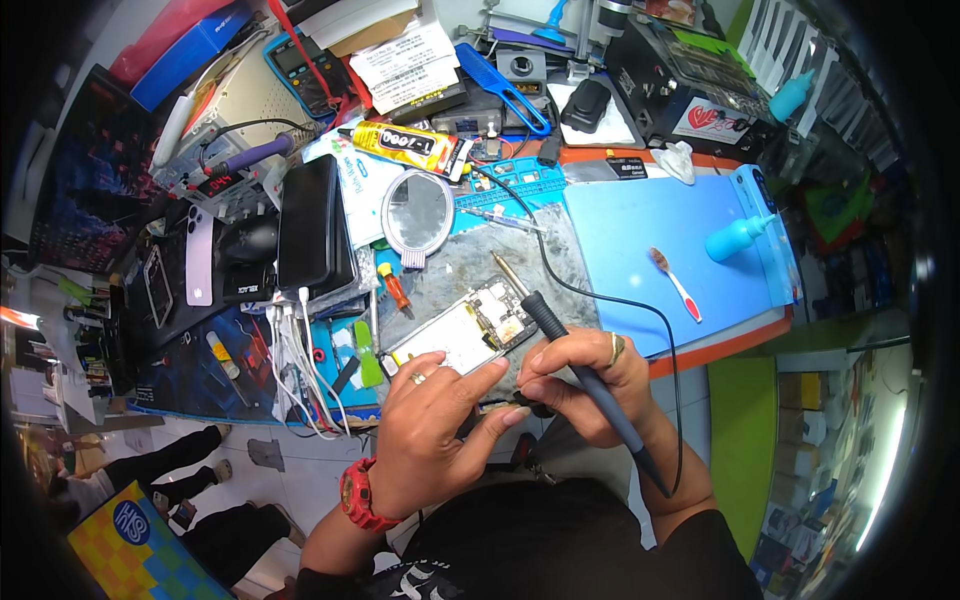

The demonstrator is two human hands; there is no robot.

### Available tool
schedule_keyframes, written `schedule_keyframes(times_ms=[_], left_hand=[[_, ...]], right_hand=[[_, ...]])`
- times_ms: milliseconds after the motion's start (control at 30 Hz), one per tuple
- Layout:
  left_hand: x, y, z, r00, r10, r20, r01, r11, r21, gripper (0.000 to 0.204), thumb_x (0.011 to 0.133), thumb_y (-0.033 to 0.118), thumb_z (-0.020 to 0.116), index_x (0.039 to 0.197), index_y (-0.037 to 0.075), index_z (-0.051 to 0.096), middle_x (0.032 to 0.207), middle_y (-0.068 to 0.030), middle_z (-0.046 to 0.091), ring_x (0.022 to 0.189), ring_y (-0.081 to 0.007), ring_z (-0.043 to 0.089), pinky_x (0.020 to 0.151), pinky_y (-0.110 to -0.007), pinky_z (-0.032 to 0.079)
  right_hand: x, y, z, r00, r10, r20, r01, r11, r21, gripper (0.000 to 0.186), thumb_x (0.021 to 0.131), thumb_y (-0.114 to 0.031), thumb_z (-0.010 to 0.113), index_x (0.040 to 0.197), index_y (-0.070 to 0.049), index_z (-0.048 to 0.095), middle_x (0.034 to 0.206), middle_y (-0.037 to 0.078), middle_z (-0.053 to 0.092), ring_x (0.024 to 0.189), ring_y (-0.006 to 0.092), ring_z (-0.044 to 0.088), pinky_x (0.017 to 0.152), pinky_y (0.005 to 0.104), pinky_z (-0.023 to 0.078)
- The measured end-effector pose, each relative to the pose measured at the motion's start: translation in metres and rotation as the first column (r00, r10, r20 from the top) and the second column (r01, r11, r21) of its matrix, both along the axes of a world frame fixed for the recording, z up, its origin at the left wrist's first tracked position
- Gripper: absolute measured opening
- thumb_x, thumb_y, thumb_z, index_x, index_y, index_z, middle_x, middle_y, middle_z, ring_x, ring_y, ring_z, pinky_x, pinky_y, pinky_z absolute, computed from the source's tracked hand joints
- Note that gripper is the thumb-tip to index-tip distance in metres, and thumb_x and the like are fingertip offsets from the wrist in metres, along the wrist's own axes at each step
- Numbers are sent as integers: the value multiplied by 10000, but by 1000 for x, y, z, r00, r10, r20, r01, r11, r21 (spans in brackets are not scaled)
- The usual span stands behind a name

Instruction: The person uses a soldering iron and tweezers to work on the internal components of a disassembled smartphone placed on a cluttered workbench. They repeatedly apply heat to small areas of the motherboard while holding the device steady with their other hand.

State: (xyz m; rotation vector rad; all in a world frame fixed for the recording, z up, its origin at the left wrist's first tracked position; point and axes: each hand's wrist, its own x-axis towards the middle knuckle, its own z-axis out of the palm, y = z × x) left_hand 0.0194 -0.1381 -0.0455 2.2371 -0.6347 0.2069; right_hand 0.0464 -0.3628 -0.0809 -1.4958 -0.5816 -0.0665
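My right hand [590,385] is closed round the grey handle of a soldering iron [543,314]. The iron's metal tip points away from me, over the grey mat just beyond an opened phone [440,342]. White plate and bare circuit board show inside the phone. My left hand [430,410], with a red watch at the wrist, has its thumb and index finger apart. Its fingertips are at the phone's near edge; whether they press on it I cannot tell. Something dark shows below my right fingers, too hidden to name.
A round mirror [418,212] and an orange-handled screwdriver [396,293] lie beyond the phone. On the blue mat [625,255] at right are a toothbrush [676,285] and a blue bottle [735,238]. A black phone [312,222] with white cables stands left. The iron's cord [610,299] crosses the bench.
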Motion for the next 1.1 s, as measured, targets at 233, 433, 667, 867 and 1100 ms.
schedule_keyframes(times_ms=[233,433,667,867,1100], left_hand=[[10,3,-10,998,20,59,-17,999,-51,95,887,101,856,965,93,802,759,-18,658,696,-224,648,1027,-476,511],[21,10,-21,998,52,37,-51,999,-18,77,886,53,827,946,76,785,774,-33,655,710,-243,640,1030,-481,511],[37,19,-23,998,57,-4,-56,986,159,77,878,37,821,925,41,760,889,-73,675,866,-265,657,913,-439,500],[54,23,-31,999,23,-36,-15,979,206,95,873,37,815,945,41,753,995,-70,702,925,-282,657,892,-431,471],[53,22,-23,999,-33,-40,43,961,272,126,855,26,812,961,51,749,1025,-60,726,933,-285,661,923,-439,476]], right_hand=[[5,6,-3,997,-30,-70,33,998,48,249,927,80,782,1136,-22,693,919,115,755,826,204,739,741,319,584],[16,5,-4,991,-131,-12,129,988,-80,285,953,95,745,1207,-16,678,1015,147,764,900,215,755,786,322,594],[22,-27,-3,979,-118,165,155,960,-233,456,1035,-122,729,1453,34,635,995,155,750,858,218,706,753,325,566],[14,-21,-27,927,-348,141,364,924,-119,217,817,-34,818,982,11,684,826,148,748,644,223,710,593,322,550],[23,-26,-26,947,-216,237,249,961,-120,241,754,32,814,967,17,703,749,144,738,593,233,735,515,302,551]])
